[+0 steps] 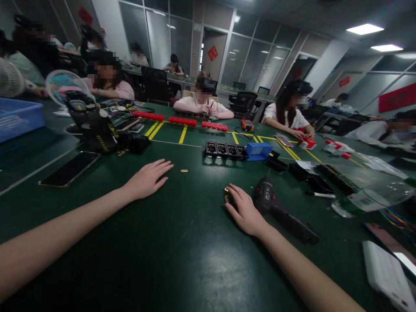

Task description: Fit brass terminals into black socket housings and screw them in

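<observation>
My left hand [147, 177] lies flat on the green table [182, 242], fingers stretched out toward a small brass piece [183, 170] just beyond the fingertips; it holds nothing. My right hand [244, 210] rests palm down, its fingers curled over a small black part with brass contacts [227, 198]. Right beside that hand lies a black electric screwdriver [279, 208].
A row of black sockets [225, 149] and a blue bin [258, 151] sit ahead. A phone [69, 169] and a black fixture [94, 125] are at left, a plastic bottle [373, 197] and a white device [386, 273] at right. Several people work across the table with red strips [182, 121].
</observation>
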A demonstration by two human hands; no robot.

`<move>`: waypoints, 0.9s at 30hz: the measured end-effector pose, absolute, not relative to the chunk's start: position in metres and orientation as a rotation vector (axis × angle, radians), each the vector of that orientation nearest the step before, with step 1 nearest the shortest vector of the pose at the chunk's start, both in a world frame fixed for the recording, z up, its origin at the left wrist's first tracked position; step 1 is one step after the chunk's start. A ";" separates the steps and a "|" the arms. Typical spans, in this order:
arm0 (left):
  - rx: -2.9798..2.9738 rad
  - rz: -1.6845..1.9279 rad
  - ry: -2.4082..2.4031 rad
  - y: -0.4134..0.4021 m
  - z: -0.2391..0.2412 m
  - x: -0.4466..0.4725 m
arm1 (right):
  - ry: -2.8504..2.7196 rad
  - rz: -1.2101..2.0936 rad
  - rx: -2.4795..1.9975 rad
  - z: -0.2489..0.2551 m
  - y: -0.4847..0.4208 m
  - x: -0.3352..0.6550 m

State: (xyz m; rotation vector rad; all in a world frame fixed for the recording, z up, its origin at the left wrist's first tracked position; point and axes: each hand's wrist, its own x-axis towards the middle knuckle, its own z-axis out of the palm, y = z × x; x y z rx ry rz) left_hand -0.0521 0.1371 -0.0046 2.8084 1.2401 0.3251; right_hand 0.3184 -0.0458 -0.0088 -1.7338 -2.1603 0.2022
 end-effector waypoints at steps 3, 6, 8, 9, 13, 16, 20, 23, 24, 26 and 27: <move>2.736 0.341 1.318 0.140 -0.007 -0.053 | -2.126 0.192 -1.751 -0.011 -0.044 0.318; 2.662 0.281 1.368 0.148 -0.013 -0.057 | -2.074 0.152 -1.843 -0.015 -0.039 0.316; 2.656 0.267 1.359 0.151 -0.016 -0.059 | -2.015 0.107 -1.940 -0.019 -0.034 0.314; 2.657 0.262 1.353 0.152 -0.017 -0.059 | -1.984 0.085 -1.988 -0.021 -0.031 0.313; 2.677 0.239 1.368 0.151 -0.018 -0.056 | -1.974 0.064 -2.100 -0.026 -0.024 0.310; 2.702 0.243 1.430 0.148 -0.016 -0.056 | -2.035 0.081 -2.077 -0.026 -0.024 0.311; 2.688 0.281 1.628 0.154 -0.011 -0.067 | -1.988 0.015 -2.020 -0.029 -0.026 0.313; 2.605 0.293 1.920 0.171 -0.010 -0.087 | -1.868 -0.020 -2.067 -0.033 -0.025 0.313; 2.529 0.269 2.034 0.178 -0.010 -0.094 | -1.848 -0.007 -2.085 -0.034 -0.024 0.313; 2.398 0.238 2.151 0.189 -0.011 -0.107 | -1.843 0.025 -2.098 -0.034 -0.024 0.313; 2.369 0.227 2.170 0.194 -0.012 -0.112 | -1.852 0.038 -2.087 -0.033 -0.024 0.313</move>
